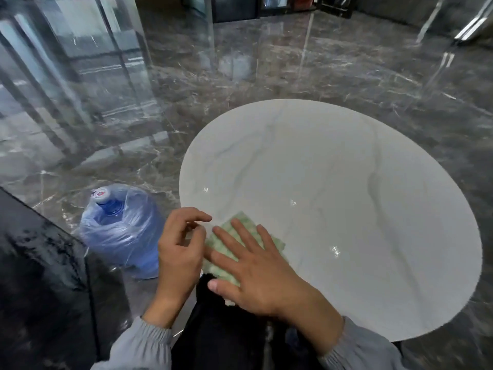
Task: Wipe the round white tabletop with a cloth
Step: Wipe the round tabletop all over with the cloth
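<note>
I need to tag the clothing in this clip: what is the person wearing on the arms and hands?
Both hands, left hand and right hand, are bare, with no gloves. Each arm has a grey sleeve ending in a gathered elastic cuff at the wrist.

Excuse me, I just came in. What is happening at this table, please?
A person is wiping a round white tabletop with a green checked cloth. The right hand lies flat on the cloth with fingers spread, near the table's left near edge. The left hand is beside it, fingers loosely curled, holding nothing. A large blue water jug wrapped in plastic stands on the dark marble floor, left of the table.
</note>
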Demonstrator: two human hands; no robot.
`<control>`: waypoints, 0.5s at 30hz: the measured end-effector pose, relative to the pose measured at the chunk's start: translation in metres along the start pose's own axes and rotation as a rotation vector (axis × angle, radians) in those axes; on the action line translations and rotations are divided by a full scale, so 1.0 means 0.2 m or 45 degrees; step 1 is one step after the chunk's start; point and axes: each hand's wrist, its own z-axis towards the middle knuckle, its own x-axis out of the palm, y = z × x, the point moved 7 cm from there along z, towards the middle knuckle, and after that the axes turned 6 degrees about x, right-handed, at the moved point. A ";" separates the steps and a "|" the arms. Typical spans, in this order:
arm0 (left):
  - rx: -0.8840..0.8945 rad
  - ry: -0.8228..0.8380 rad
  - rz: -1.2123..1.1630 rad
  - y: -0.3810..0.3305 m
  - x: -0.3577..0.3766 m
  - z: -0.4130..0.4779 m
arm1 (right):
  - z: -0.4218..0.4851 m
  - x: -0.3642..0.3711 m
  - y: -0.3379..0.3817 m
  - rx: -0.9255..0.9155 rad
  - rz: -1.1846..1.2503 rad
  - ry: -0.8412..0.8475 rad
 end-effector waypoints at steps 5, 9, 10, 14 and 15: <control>-0.125 -0.108 -0.017 0.04 -0.07 0.03 | 0.23 -0.09 0.02 0.051 -0.053 -0.007; -0.116 -0.095 0.019 0.07 -0.08 0.03 | 0.09 -0.07 0.01 -0.016 -0.046 -0.019; -0.100 -0.093 0.040 0.08 -0.08 0.03 | 0.03 -0.05 0.01 -0.035 -0.033 0.000; -0.067 -0.131 0.056 0.11 -0.10 0.04 | -0.19 -0.01 -0.03 -0.091 -0.078 -0.036; -0.089 -0.146 0.048 0.13 -0.11 0.04 | -0.21 -0.01 -0.03 -0.085 -0.101 -0.062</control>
